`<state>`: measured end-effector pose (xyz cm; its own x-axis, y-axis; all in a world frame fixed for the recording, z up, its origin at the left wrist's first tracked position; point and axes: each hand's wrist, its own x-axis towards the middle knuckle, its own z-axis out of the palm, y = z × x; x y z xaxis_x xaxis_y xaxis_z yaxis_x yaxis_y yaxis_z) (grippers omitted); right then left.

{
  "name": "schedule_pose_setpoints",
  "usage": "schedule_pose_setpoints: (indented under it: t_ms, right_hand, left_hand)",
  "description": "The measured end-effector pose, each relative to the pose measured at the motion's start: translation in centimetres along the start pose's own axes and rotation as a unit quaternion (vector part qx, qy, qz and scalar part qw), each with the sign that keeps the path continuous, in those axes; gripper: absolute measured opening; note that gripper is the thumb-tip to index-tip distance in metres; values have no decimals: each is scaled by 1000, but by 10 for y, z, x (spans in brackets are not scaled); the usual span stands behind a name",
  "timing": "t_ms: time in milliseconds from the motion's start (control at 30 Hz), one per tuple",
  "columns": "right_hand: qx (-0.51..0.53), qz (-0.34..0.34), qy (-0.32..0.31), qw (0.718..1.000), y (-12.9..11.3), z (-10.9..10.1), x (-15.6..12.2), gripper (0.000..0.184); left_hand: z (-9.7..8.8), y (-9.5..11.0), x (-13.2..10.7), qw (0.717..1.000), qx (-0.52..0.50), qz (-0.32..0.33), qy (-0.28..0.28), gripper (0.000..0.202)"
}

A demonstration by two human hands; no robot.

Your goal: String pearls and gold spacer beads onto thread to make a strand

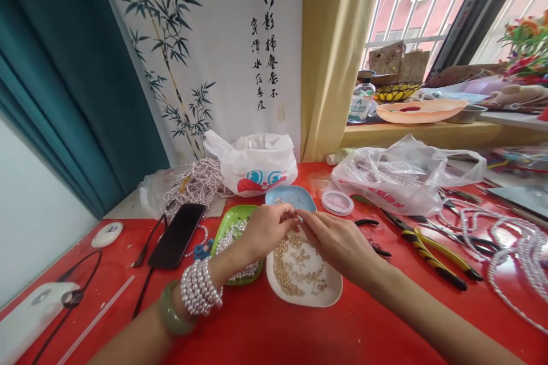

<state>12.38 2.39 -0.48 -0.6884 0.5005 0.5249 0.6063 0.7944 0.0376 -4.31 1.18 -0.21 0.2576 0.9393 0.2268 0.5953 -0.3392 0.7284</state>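
My left hand (268, 229) and my right hand (331, 235) meet at the fingertips above the far part of a white tray (299, 298). Small gold beads (283, 271) lie scattered in that tray. The fingers of both hands are pinched together; whatever they hold is too small to make out. Behind the fingertips sits a blue tray (310, 198) with tiny clear or silvery pieces. Partly behind my left hand is a green tray (220, 231) of pearly beads. A wound pearl bracelet (200, 286) and a green bangle (173, 311) circle my left wrist.
Black-and-yellow pliers (440, 259) and strings of pearly beads (514, 256) lie on the right. A phone (177, 236) with cables is at left, near a bead heap (197, 182). Plastic bags (389, 177) and a round lidded container (337, 202) stand behind on the red table (240, 331).
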Motion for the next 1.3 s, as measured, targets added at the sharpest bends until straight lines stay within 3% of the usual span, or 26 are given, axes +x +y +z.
schedule_pose_setpoints:
  t_ms: [200,533,800,1033,1167,1300]
  right_hand:
    - [14,-55,-14,998,21,9,-11,28]
    - [0,-49,-48,998,23,16,-9,18]
    - [67,-47,-77,994,21,16,-5,26]
    - [11,-32,-81,996,29,14,-12,22]
    - [-19,49,-83,995,40,15,-15,25]
    - [112,178,-88,974,40,16,-16,21]
  left_hand:
    - [-1,0,1,998,63,-22,-19,13]
    - [7,-5,6,980,199,-10,-32,16]
    - [6,-8,0,959,276,6,-66,17]
    - [10,-13,1,953,301,-20,-35,21]
    - [5,-21,2,961,271,-53,2,22]
    - [6,-26,-1,984,158,23,-74,18]
